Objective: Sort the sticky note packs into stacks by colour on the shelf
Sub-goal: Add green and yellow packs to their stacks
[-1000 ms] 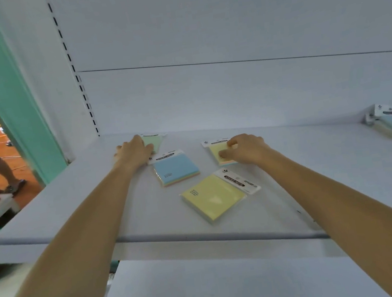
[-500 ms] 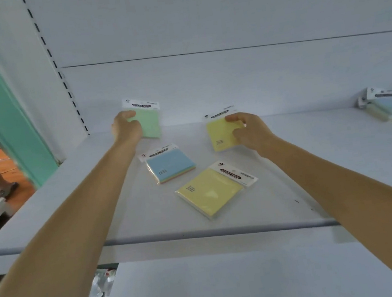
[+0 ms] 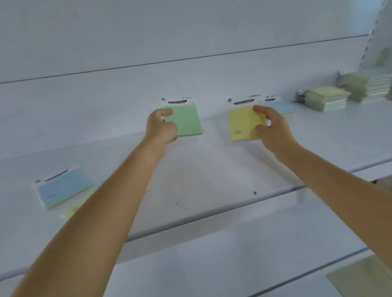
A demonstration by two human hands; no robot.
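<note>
**Both hands up, one pack each, over the middle of the shelf**

Far left on the shelf (image 3: 205, 172): a blue pack (image 3: 63, 188) lies flat, blurred, with its header card toward the back panel (image 3: 174, 26). Just in front of it shows the edge of a pale yellow pack (image 3: 73, 209). The left forearm (image 3: 112, 201) crosses over most of that one. Whether the two packs touch cannot be told.

Centre left: the left hand (image 3: 161, 128) has its grip clamped on the left edge of a green pack (image 3: 186, 122), thumb on the face and fingers curled round behind. The pack stands upright with the header card on top, the "STICKY NOTE" label legible. Whether its lower edge meets the shelf cannot be told.

Near the front lip of the shelf, between the arms: a few dark specks (image 3: 254, 192).

Centre right: the right hand (image 3: 271, 123) has its grip pinched on the right edge of a yellow pack (image 3: 240, 123), which is also upright with its header on top.

Directly behind that hand, a blue-topped stack (image 3: 284, 108) sits by the back panel, partly blocked by the hand and the yellow pack.

Further right: a pale stack (image 3: 328, 98) of yellow-green packs. Just beside it stands a taller blurred stack (image 3: 369, 87), close to the slotted upright (image 3: 374, 32).

Below: a lower shelf (image 3: 206, 271), with soft unreadable items at its right end.
</note>
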